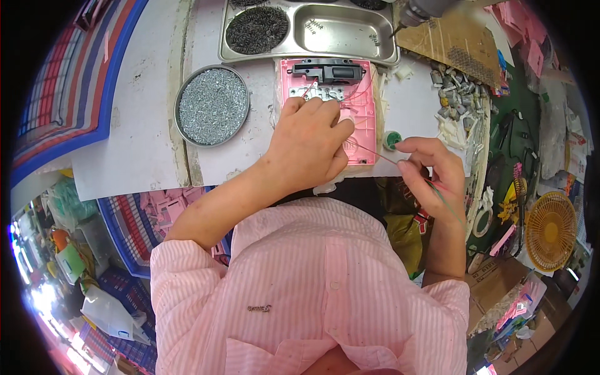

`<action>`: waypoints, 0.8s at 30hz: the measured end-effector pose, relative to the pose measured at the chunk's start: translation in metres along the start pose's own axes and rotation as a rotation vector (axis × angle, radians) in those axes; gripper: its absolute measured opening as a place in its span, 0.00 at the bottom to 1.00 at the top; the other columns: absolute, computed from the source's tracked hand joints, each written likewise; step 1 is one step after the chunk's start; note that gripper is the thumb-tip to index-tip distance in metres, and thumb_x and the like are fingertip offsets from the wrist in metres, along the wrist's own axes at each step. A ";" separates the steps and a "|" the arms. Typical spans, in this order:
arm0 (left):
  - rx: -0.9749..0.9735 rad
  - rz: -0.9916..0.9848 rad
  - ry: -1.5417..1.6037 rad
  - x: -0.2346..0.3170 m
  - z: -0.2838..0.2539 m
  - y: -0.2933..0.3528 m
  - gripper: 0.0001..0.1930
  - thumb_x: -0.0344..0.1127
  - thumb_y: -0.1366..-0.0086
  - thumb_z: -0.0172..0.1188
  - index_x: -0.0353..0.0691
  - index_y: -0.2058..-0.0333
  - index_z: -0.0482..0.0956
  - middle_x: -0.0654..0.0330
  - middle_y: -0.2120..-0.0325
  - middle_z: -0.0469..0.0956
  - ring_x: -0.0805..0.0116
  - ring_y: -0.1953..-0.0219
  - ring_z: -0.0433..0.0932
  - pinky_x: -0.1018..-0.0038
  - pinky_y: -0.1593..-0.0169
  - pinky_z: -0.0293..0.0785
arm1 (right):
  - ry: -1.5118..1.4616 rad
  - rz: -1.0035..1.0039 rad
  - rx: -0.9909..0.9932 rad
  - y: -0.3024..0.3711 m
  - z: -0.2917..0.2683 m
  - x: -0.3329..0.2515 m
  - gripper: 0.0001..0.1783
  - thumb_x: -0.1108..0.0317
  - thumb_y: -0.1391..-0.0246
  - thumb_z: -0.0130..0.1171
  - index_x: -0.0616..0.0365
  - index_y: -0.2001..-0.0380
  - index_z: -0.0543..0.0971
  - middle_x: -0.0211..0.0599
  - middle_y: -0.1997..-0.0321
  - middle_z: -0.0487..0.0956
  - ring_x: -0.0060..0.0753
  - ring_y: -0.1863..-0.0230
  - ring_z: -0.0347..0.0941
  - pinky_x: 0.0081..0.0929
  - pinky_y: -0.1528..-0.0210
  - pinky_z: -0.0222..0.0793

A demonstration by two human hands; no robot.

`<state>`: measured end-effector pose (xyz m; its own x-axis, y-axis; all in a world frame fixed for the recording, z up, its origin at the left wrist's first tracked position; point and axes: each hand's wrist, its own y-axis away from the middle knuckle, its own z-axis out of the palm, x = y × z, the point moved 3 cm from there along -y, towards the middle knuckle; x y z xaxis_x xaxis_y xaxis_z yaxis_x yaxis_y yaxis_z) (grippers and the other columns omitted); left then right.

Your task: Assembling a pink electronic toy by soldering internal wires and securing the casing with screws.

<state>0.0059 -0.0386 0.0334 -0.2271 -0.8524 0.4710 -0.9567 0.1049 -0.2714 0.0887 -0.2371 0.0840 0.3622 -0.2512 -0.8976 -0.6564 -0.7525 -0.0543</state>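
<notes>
A pink plastic housing [365, 115] lies on the bench in front of me, with a black plastic module [340, 73] fitted across its far end. My left hand [310, 140] rests over the housing's near left part, fingers curled down into it. Whatever those fingers grip is hidden beneath them. Thin red and green wires [378, 154] run from the housing toward the right, where my right hand [434, 178] pinches them between thumb and forefinger. Their loose green end trails over the palm. Close to the right fingertips sits a small round green item [392, 140].
On the left stands a round dish [212, 105] of small silver screws. A metal compartment tray [300, 53] with dark springs lies beyond the housing. A power driver [419, 11] hangs at the far right, above cardboard [447, 44]. Small metal motors [459, 94] are heaped at the right.
</notes>
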 end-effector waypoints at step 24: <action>0.120 0.262 0.209 0.018 -0.007 0.058 0.18 0.31 0.52 0.69 0.42 0.59 0.84 0.65 0.67 0.80 0.68 0.70 0.79 0.70 0.67 0.70 | 0.449 -0.353 -0.198 0.009 0.056 0.028 0.36 0.42 0.59 0.70 0.52 0.50 0.80 0.38 0.50 0.74 0.49 0.47 0.67 0.47 0.44 0.62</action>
<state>-0.0553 -0.0438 0.0319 -0.5058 -0.6804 0.5304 -0.8359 0.2345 -0.4962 0.0558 -0.2165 0.0340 0.8080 -0.1658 -0.5653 -0.3255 -0.9255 -0.1938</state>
